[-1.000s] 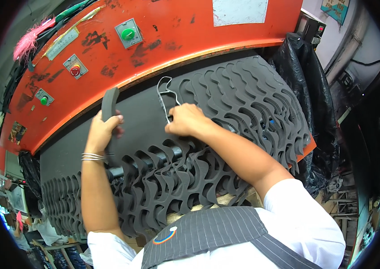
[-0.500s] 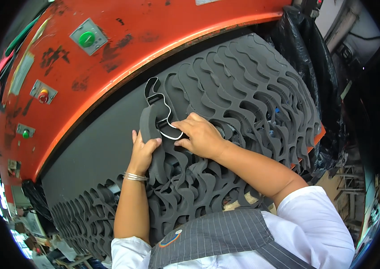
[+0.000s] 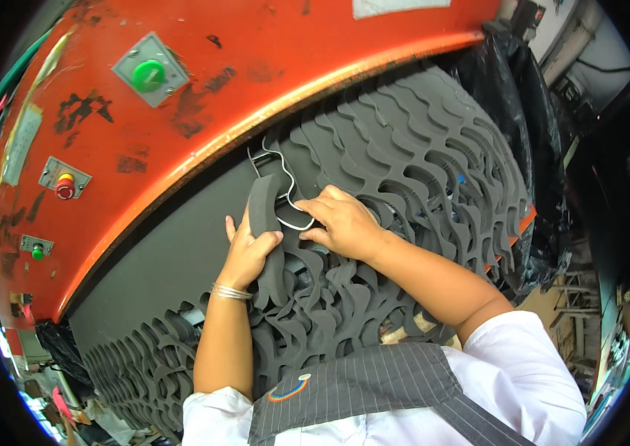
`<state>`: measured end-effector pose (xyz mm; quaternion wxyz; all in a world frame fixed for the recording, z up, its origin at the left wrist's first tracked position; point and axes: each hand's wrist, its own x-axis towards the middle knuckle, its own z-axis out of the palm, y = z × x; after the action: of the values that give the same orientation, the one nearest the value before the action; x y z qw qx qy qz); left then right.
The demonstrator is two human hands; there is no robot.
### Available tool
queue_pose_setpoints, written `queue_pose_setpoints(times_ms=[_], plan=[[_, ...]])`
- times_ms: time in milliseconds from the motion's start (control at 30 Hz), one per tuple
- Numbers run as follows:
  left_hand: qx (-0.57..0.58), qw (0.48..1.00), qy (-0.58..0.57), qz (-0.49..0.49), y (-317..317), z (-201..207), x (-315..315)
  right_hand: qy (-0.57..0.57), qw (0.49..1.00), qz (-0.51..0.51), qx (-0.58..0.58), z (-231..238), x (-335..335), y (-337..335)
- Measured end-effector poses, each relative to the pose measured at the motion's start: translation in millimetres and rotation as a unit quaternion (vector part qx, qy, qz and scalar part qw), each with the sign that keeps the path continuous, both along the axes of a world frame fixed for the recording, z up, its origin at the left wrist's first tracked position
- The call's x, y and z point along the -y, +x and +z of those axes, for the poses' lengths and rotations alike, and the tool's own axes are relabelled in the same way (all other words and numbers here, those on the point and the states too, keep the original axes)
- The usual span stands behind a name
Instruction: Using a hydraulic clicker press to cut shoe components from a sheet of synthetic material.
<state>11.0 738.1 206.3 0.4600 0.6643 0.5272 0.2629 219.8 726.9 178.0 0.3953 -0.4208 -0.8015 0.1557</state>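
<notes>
Dark-grey foam sheeting (image 3: 173, 238) lies beneath the fingers (image 3: 316, 207), an orange metal machine (image 3: 255, 44) beyond them. The left hand (image 3: 246, 253) clamps a curved grey foam strip (image 3: 263, 204); the right hand (image 3: 350, 229) pinches a wavy silver metal frame (image 3: 290, 181).

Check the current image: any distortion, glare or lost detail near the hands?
Head view: fisheye bends the orange panel's lower edge into an arc; head view: glare streaks that edge; head view: left hand and right hand look clear, corners go black.
</notes>
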Motion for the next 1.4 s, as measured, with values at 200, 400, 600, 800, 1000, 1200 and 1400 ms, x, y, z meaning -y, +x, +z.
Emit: queue_pose_setpoints(times_ms=[200, 400, 600, 800, 1000, 1200, 1400], plan=[[0.341, 0.908, 0.042, 0.239, -60.9, 18.0, 37.6, 0.079, 0.993, -0.067, 0.057, 19.8, 34.9, 4.4], [0.234, 0.701, 0.415, 0.530, -218.3, 55.1, 92.5, 0.060, 0.997, -0.024, -0.039, 57.6, 53.2, -6.9], [0.029, 0.621, 0.535, 0.573, -305.7, 99.8, 98.3, 0.147, 0.978, 0.012, -0.145, 159.5, 25.0, -80.6], [0.165, 0.783, 0.373, 0.470, -276.5, 101.1, 135.4, 0.097, 0.982, 0.020, -0.163, 143.9, 42.5, -74.4], [0.473, 0.861, 0.081, 0.169, -107.6, 64.4, 181.3, -0.380, 0.872, 0.262, -0.162, 77.7, 139.4, -76.7], [0.518, 0.853, -0.012, 0.053, -6.1, 41.5, 183.9, -0.580, 0.751, 0.272, -0.162, 72.5, 207.2, -37.0], [-0.164, 0.977, 0.108, -0.085, 12.2, 29.3, 207.9, -0.021, 0.997, -0.007, -0.073, -6.9, 238.1, 83.0]])
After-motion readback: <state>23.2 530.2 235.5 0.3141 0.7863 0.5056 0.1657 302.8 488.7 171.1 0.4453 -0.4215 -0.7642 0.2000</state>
